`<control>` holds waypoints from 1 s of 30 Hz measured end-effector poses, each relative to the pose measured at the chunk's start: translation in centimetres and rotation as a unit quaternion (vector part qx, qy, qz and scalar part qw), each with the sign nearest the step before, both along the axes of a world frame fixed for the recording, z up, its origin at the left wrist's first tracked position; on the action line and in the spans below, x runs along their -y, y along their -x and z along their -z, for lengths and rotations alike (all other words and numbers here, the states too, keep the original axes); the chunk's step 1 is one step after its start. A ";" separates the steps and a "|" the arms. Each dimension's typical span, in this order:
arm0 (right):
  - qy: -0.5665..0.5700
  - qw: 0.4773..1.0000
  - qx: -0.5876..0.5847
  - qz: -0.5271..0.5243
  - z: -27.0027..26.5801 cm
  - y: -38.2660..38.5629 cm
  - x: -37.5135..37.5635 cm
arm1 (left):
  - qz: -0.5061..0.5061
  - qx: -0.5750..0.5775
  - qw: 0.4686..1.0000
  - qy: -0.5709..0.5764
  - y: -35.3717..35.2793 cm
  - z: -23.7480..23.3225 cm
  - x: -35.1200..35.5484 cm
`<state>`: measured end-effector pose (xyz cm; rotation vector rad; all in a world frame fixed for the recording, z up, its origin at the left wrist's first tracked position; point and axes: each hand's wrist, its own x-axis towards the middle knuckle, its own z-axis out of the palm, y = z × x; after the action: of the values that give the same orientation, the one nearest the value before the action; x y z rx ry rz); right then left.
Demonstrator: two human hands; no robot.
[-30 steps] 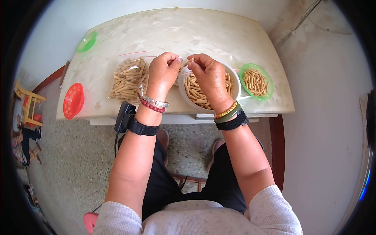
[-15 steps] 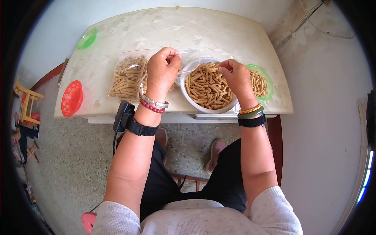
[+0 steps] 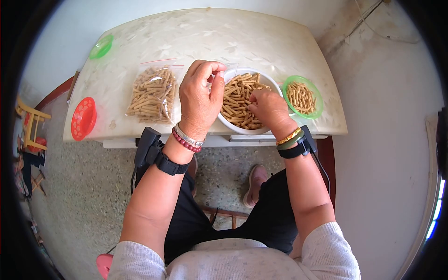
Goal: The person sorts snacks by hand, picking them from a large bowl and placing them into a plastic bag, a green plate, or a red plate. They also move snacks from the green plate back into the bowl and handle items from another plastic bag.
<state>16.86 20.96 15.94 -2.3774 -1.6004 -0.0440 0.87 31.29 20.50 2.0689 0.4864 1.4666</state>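
My left hand is closed on the edge of a clear zip bag, pinched between thumb and fingers beside the bowl's left rim. Most of that bag is hidden behind the hand. Over the right part of a white bowl, my right hand has its fingers curled down onto the short brown sticks that fill it. Its fingertips are partly hidden among them. Left of my left hand lies a filled zip bag of the same sticks, with a red line along its top.
Right of the bowl stands a green basket holding more sticks. A red basket sits at the table's left edge, a green dish at the far left corner. The table meets a wall on the right.
My right hand has come down from above the bowl's rim onto the sticks. My left hand has shifted slightly right and nearer, uncovering more of the filled bag.
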 end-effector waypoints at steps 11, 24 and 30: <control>-0.227 0.936 -0.270 0.000 -1.1 -0.9 -0.4 | -0.019 0.008 1.000 -0.018 0.1 -0.1 -0.1; -0.309 0.776 -0.539 -0.109 -3.2 0.3 0.8 | -0.040 -0.107 0.980 -0.162 -0.7 0.4 1.5; -0.304 0.761 -0.561 -0.115 -3.5 0.2 1.4 | -0.027 -0.113 0.982 -0.151 -1.0 0.9 1.5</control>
<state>16.66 19.61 19.46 -1.1925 -0.9801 0.6706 1.88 29.80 19.57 2.4977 0.4307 1.4137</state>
